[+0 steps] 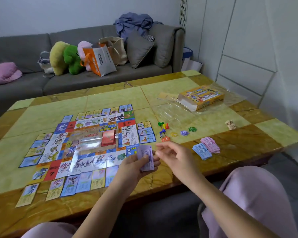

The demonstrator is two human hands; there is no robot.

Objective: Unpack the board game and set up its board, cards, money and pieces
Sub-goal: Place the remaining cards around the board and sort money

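Money step now. Our left hand (133, 167) grips the purple notes (145, 158) over the table (110, 97), just beside the board (86, 145). Right hand (170, 153) is loose and empty, fingertips nr the stack. Next, prob: set purple down by the blue pile (201, 151) & pink pile (211, 145).

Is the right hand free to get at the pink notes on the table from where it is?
Probably yes. The right hand looks empty, hovering just left of the pink notes, and only bare table and the blue notes lie between them; nothing stands over the pile.
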